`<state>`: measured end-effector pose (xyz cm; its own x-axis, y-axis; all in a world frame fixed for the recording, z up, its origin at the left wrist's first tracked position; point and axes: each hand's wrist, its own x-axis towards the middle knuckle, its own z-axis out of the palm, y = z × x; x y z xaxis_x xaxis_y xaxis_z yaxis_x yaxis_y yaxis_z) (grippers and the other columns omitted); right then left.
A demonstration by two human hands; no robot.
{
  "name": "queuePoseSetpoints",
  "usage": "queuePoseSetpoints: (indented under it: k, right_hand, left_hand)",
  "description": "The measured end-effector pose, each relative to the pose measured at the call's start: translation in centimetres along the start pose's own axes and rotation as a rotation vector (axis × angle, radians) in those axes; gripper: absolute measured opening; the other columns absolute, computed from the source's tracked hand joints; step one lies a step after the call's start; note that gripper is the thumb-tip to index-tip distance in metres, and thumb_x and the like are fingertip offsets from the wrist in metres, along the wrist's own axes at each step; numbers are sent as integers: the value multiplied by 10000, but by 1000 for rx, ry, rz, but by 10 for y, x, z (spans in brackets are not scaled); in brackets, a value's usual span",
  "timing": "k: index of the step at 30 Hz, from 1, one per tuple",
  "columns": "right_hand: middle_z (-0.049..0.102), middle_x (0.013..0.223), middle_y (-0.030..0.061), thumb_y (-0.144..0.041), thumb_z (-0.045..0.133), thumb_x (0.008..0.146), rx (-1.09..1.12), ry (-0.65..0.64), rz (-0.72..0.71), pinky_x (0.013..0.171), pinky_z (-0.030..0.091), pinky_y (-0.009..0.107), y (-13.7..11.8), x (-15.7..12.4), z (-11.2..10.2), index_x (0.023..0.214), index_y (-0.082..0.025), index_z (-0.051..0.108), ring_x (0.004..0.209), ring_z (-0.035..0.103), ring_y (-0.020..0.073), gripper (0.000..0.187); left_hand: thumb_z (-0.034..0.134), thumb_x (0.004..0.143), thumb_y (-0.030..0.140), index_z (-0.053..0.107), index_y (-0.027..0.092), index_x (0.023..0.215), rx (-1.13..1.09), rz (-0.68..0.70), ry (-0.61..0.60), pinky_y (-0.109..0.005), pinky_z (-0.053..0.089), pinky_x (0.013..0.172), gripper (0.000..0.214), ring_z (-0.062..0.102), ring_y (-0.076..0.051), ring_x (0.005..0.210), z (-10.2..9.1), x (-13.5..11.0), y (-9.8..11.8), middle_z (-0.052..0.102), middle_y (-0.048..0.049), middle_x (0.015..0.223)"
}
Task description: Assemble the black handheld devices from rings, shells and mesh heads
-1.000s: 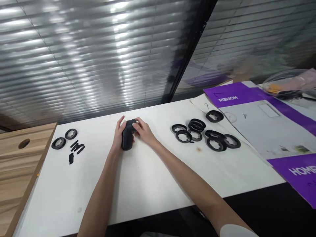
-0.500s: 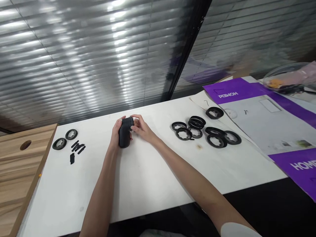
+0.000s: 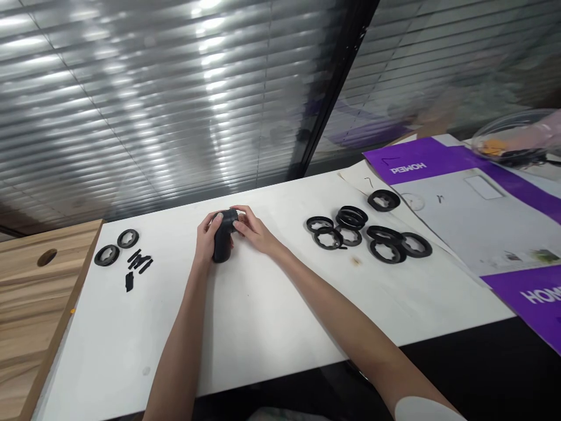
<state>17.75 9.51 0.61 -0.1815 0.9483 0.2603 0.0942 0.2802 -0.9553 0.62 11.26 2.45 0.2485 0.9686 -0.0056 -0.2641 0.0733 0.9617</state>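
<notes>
A black elbow-shaped tube [image 3: 223, 242] is held between both hands over the middle of the white table [image 3: 263, 327]. My left hand [image 3: 205, 237] is closed round its left side, thumb on top at the bend. My right hand [image 3: 253, 229] grips its short right end, thumb in front and fingers over the top. A thin rim shows at that end; whether it is a separate ring I cannot tell. The tube's long part points down toward me. Its back and underside are hidden by my hands.
Several black rings [image 3: 385, 251] with notched inner edges lie to the right. On the left are two more notched rings [image 3: 128, 238] and several small black strips [image 3: 139, 259]. A purple and white cardboard sheet [image 3: 456, 216], a clear bowl [image 3: 495, 137], a wooden board [image 3: 35, 304] and window blinds [image 3: 153, 105] surround the table.
My left thumb has moved right onto the top of the tube's bend. My right hand keeps its grip on the short end, and the tube has barely moved.
</notes>
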Motion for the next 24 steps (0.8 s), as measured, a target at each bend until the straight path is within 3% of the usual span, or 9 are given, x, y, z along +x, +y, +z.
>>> queuePoseSetpoints:
  k: [6,11,24]
  right_hand:
    - [483,745,-60,-661,572,989,119,-56,47,647,371,299,1,1,0,1333,-247,485,672,478,153,546]
    - [488,737,-60,-671,582,981,152,-14,32,627,393,293,0,3,2,1378,-259,503,652,494,150,578]
    - [534,736,-52,-615,613,981,168,-5,53,610,458,282,2,4,0,1409,-238,537,653,558,149,575]
  left_hand:
    - [850,750,652,710,179,1131,42,60,39,-296,499,367,623,633,-213,397,0,-4,2,697,-22,649]
    - [855,758,633,702,189,1104,55,119,49,-282,501,387,583,644,-190,421,3,-4,3,723,-27,741]
    - [716,850,715,685,168,1064,88,102,45,-273,503,448,588,641,-181,468,2,0,-1,715,-33,695]
